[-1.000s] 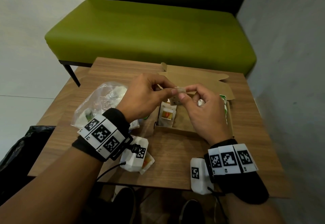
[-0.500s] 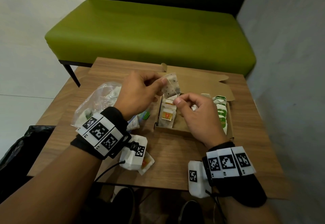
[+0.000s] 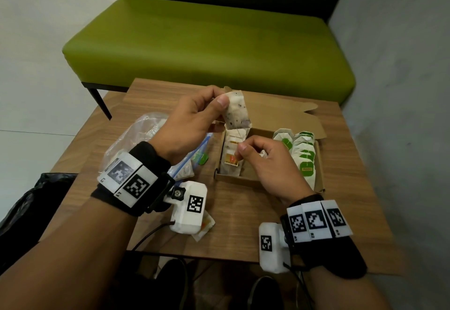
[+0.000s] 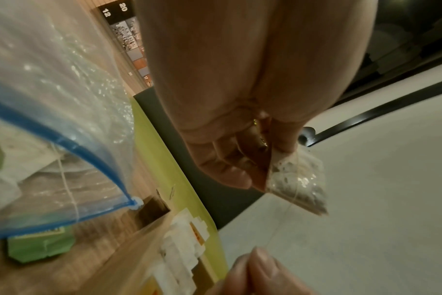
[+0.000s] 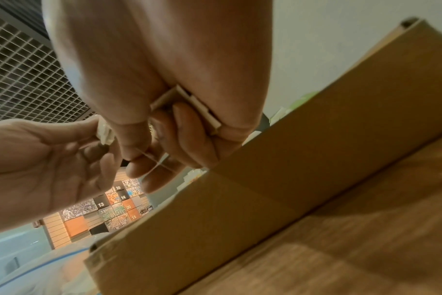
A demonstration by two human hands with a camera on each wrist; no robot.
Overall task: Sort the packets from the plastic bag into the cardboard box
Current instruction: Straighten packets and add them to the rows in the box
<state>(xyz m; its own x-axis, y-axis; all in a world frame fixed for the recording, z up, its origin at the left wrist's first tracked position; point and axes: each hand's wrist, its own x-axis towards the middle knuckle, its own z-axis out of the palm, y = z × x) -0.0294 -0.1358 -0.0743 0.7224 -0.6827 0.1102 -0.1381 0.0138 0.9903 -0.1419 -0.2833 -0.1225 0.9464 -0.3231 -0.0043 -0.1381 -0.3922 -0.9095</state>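
My left hand (image 3: 220,101) pinches the top of a speckled white tea bag (image 3: 237,112) and holds it up above the open cardboard box (image 3: 246,180). A thin thread runs from the bag down to my right hand (image 3: 242,148), which pinches it over the box. The right wrist view shows a folded white paper piece (image 5: 189,103) tucked in that hand's curled fingers. Orange-tagged packets (image 3: 231,160) lie at the box's left, green-tagged ones (image 3: 304,159) at its right. The clear plastic bag (image 3: 136,139) with a blue zip (image 4: 63,143) lies left of the box, packets inside.
The small wooden table (image 3: 243,217) holds a loose packet (image 3: 205,227) near its front edge and a green tag (image 3: 201,159) by the bag. A green bench (image 3: 207,42) stands behind, a grey wall (image 3: 401,90) to the right, a black bag (image 3: 29,200) on the floor left.
My hands, first pinching a small packet together, have parted. The left lifted the tea bag up and back; the right dropped toward the box, drawing the thread out between them.
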